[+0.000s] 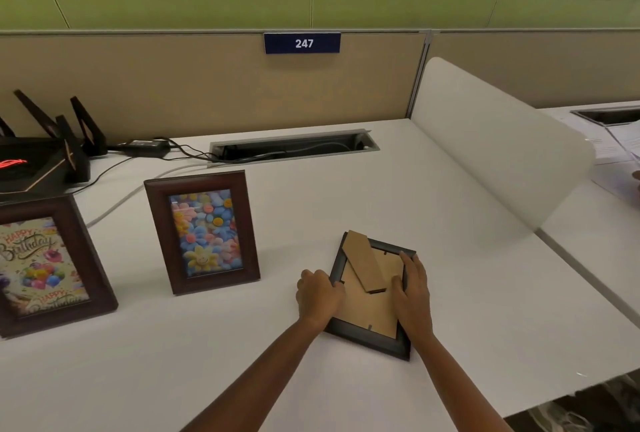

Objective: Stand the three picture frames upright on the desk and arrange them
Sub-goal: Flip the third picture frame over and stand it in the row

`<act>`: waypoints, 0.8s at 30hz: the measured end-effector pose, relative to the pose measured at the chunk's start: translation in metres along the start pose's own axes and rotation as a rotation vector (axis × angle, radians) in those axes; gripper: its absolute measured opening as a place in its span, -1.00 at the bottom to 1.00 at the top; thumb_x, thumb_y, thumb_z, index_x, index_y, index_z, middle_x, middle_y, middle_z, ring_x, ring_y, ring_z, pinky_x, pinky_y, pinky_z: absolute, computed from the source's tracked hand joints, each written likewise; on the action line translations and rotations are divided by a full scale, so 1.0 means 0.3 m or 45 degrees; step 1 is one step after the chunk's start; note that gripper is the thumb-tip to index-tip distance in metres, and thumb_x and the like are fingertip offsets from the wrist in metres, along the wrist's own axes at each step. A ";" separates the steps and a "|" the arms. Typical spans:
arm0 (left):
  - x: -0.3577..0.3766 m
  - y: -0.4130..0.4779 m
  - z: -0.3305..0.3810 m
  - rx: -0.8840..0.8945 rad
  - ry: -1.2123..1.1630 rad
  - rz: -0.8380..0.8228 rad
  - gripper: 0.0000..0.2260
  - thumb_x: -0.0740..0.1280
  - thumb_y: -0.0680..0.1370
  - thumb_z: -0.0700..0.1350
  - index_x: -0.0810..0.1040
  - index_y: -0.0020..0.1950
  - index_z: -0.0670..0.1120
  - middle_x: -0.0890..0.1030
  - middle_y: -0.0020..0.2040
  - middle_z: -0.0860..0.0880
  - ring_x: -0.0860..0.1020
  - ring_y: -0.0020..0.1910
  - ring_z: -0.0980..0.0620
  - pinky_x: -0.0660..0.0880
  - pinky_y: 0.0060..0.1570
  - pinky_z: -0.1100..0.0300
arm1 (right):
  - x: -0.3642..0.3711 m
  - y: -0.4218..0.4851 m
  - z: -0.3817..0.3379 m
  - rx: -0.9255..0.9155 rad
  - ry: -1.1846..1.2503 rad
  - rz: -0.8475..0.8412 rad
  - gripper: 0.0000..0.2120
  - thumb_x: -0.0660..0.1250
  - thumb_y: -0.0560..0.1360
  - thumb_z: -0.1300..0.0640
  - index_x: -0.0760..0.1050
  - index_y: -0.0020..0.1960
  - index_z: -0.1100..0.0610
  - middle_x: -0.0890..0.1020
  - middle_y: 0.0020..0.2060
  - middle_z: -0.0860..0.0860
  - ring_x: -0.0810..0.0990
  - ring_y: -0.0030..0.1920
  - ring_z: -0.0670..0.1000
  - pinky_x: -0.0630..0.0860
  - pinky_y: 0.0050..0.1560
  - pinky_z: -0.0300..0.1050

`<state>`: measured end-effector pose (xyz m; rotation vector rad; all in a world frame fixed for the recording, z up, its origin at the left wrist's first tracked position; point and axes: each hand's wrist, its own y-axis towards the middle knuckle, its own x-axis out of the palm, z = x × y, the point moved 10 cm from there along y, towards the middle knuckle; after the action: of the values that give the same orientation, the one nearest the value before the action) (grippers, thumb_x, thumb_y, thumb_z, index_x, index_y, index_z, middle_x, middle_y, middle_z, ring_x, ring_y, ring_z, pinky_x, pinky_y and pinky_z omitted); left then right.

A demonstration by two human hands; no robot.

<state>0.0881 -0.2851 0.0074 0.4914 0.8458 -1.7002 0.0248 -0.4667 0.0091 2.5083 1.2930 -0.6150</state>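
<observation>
Two dark brown frames stand upright on the white desk (311,209): a "Happy Birthday" frame (48,265) at the far left and a flower-picture frame (204,232) to its right. A third, dark frame (369,313) lies face down right of centre, its cardboard back and folded easel stand (363,263) showing. My left hand (318,296) grips the frame's left edge. My right hand (412,296) grips its right edge, thumb resting on the cardboard back.
A black router with antennas (45,154) and a power brick with cables (145,147) sit at the back left. A cable slot (294,147) runs along the back. A frosted divider (485,154) bounds the desk's right side; another person's hand and papers lie beyond it.
</observation>
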 end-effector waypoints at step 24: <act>-0.099 0.052 0.061 -0.385 -1.117 -0.402 -0.84 0.23 0.55 -0.24 0.48 0.08 -0.28 0.52 -0.24 -0.13 0.50 -0.28 -0.01 0.47 -0.27 0.18 | -0.090 0.127 -0.194 -0.473 0.006 -0.187 -0.63 0.17 0.46 0.49 0.44 0.21 0.25 0.46 0.27 0.18 0.38 0.31 0.12 0.29 0.34 -0.06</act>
<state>0.1135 -0.2812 0.0357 -0.6001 0.5128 -1.7781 0.0569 -0.4842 0.0741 2.1308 1.4514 -0.3571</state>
